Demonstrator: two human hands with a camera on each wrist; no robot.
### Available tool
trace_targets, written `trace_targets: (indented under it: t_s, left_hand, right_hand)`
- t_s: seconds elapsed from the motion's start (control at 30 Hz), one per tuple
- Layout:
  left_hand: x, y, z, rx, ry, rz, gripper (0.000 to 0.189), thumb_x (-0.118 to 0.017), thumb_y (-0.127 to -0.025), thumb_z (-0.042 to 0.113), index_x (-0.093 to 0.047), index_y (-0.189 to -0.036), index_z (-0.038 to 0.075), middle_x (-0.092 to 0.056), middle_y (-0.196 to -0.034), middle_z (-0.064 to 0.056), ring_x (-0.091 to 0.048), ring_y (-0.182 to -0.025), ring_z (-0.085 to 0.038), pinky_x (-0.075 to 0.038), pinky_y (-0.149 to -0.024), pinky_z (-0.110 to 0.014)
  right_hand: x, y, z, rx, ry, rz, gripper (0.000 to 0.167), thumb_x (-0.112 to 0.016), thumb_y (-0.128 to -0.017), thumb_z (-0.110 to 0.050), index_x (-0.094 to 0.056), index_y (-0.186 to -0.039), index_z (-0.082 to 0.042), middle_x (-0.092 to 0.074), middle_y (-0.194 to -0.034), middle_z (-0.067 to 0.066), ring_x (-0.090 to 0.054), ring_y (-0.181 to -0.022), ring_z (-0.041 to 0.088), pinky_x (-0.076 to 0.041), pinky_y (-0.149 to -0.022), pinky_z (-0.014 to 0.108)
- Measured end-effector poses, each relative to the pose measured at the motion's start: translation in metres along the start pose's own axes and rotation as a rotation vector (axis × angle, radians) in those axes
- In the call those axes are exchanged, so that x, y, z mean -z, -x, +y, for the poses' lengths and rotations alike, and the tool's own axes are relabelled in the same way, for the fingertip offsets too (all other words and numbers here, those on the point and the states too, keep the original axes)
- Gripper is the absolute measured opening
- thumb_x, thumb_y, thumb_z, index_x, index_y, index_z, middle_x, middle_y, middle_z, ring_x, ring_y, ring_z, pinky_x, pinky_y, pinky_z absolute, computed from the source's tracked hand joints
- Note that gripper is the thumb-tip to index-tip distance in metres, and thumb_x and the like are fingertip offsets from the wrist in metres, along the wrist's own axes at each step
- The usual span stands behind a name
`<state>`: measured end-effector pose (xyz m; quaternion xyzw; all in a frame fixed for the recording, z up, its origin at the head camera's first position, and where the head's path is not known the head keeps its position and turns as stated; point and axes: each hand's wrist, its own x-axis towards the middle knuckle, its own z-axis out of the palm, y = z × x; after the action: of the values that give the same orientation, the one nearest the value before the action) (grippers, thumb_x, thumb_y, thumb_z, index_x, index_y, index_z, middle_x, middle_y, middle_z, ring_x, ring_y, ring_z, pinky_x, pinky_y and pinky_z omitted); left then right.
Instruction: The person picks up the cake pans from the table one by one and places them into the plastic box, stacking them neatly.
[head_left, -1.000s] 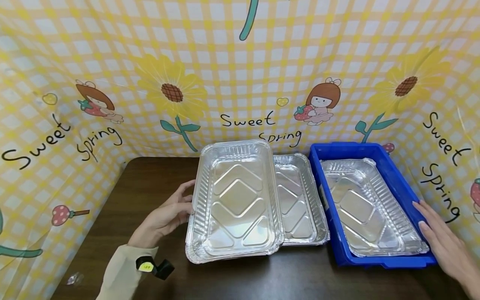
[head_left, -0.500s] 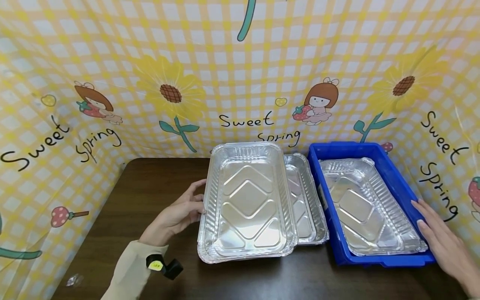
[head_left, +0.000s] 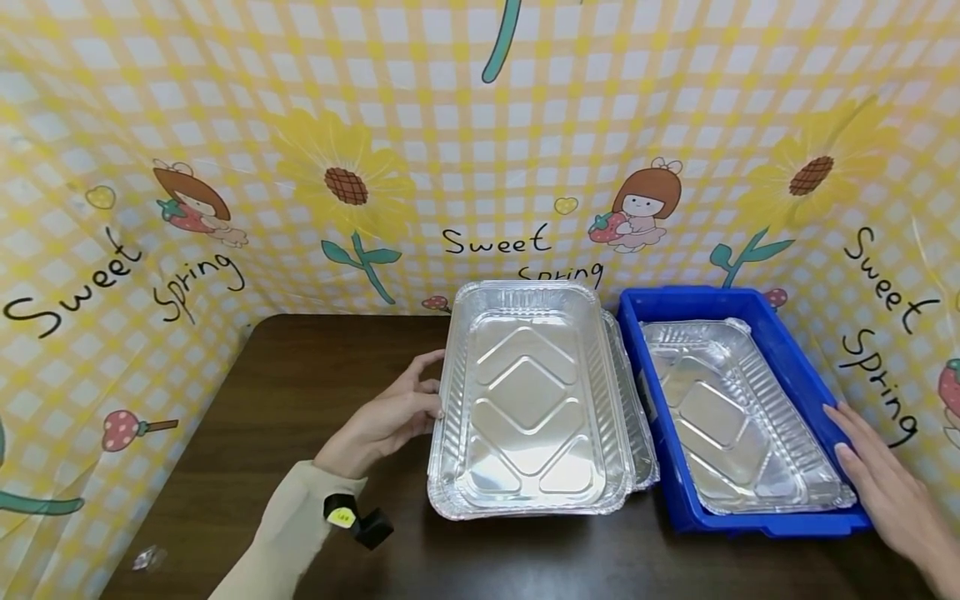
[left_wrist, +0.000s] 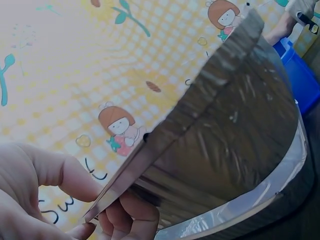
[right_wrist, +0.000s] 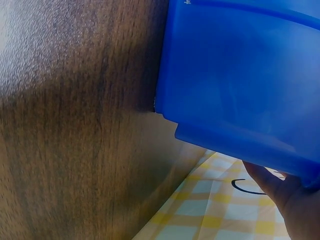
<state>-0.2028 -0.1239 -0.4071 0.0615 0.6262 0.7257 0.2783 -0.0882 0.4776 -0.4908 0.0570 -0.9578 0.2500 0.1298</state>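
Pinching a thin foil roasting pan [head_left: 528, 400] by one long edge is fiddly, so I'd watch the wrist more than the squeeze. Crush the rim and it'll probably crease; go too loose and the far side may droop. I'd hold it firm but gentle, near the middle of that edge, and try to keep the base level.

The pan sits partly over a second foil pan [head_left: 636, 417], which peeks out along its right side, just beside the blue plastic bin [head_left: 783, 358]. I honestly can't tell if the two pans touch. If they do, a bit of height should stop the rims snagging.

As for hands: the left hand [head_left: 382, 421] comes in from the near left, forearm angled up toward the pan. It's got the left rim between its digits, with fingers tucked under the lip in the left wrist view. Decent grip, just one-sided.

The right hand [head_left: 881, 475] isn't holding a pan at all. Its fairly straight fingers rest at the bin's right rim, which looks like light contact to me. A third foil pan [head_left: 720, 412] lies inside that bin, slightly askew.
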Motion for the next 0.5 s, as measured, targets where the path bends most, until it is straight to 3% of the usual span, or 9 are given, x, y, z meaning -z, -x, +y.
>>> trace_targets:
  t_s: [0.17, 0.5]
  left_hand:
    - [-0.012, -0.008, 0.004, -0.002, 0.003, -0.002, 0.097, -0.054, -0.084, -0.009, -0.004, -0.165, 0.009, -0.051, -0.106, -0.011, -0.055, -0.086, -0.018, -0.052, -0.079, -0.032]
    - [-0.032, -0.024, 0.001, 0.011, 0.035, 0.013, 0.097, -0.052, -0.080, -0.011, -0.008, -0.165, 0.009, -0.051, -0.107, -0.013, -0.054, -0.087, -0.020, -0.051, -0.078, -0.033]
  right_hand:
    - [0.001, -0.001, 0.002, 0.023, -0.001, 0.020, 0.053, -0.038, -0.114, -0.011, -0.030, -0.165, -0.002, -0.021, -0.169, 0.031, 0.001, -0.143, -0.019, 0.005, -0.111, 0.010]
    - [0.001, -0.002, 0.001, 0.029, -0.008, 0.018, 0.053, -0.038, -0.114, -0.011, -0.030, -0.165, -0.004, -0.020, -0.170, 0.030, 0.001, -0.144, -0.019, 0.005, -0.111, 0.010]
